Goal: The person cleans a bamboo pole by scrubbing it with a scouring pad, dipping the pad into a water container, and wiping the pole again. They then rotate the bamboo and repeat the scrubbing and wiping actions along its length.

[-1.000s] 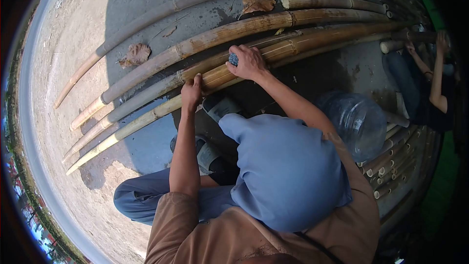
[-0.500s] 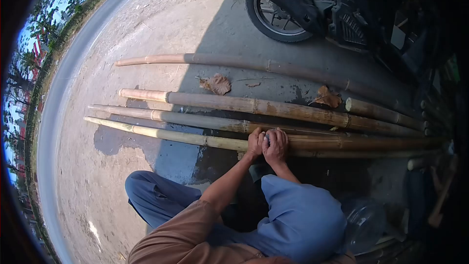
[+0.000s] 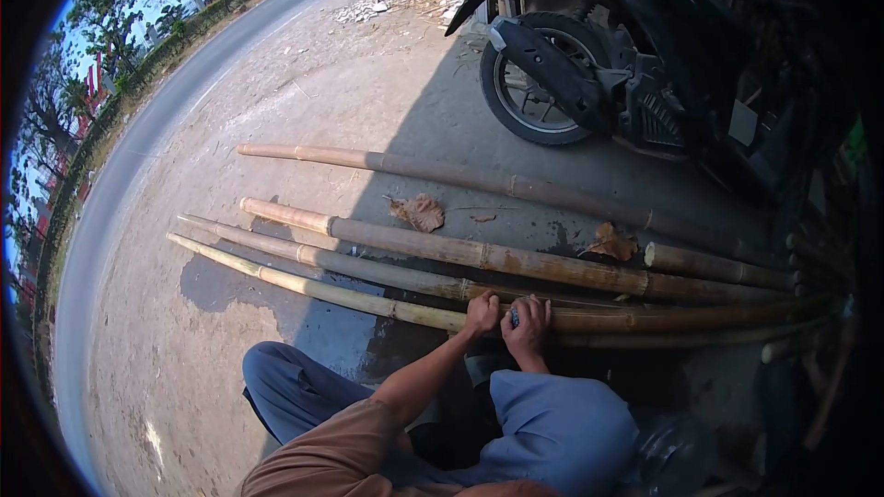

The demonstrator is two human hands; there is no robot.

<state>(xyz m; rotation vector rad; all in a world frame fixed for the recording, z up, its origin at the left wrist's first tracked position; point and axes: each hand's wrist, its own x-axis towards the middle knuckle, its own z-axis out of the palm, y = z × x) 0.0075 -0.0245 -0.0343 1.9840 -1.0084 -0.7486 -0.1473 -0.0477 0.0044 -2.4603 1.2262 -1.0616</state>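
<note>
Several bamboo poles lie side by side across the ground in front of my knees. My left hand (image 3: 482,313) is closed around bamboo at the near side, where a pale pole (image 3: 350,296) meets a thicker brown pole (image 3: 645,318). Just to its right, my right hand (image 3: 527,327) is pressed on the brown pole. Its curled fingers hold a small bluish-grey wad (image 3: 515,317), mostly hidden, whose kind I cannot make out. Beyond the hands lie a thin pole (image 3: 387,269) and a thicker one (image 3: 414,241).
Another pole (image 3: 442,170) lies farther off, past two dry leaves (image 3: 420,213). A short cut piece (image 3: 700,262) rests at the right. A black motorbike (image 3: 635,64) stands behind the poles. Wet patches darken the concrete, and a road (image 3: 138,152) curves along the left.
The view has tilted up, so the poles and motorbike appear lower. My hands, close together before, now have a small gap between them, and more of the bluish-grey wad shows.
</note>
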